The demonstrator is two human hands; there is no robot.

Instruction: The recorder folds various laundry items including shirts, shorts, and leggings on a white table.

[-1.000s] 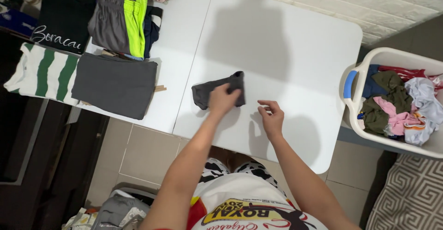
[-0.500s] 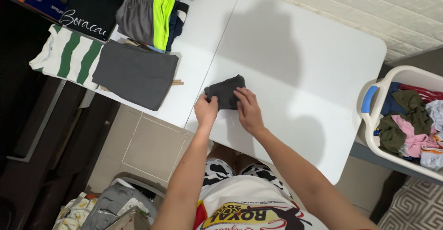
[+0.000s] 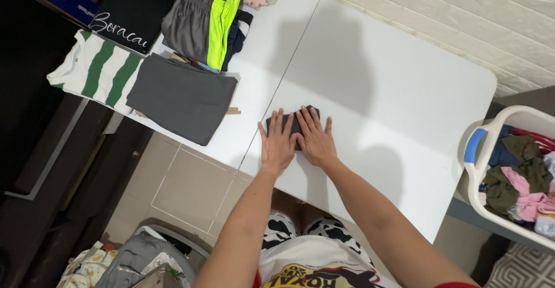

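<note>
With both palms down: I flatten the dark folded cloth (image 3: 296,123), so the fold holds.
left hand (image 3: 277,146): fingers spread flat, clamping nothing.
right hand (image 3: 315,140): same, pressing.
cloth spot: white surface (image 3: 404,91), near front edge.

Bare forearms, a white printed shirt (image 3: 324,265), and black-and-white cow-patterned shorts (image 3: 306,233).

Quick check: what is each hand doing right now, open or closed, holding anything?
Left hand: open, flat, pressing the small dark folded garment.
Right hand: open, flat on the same garment.
</note>
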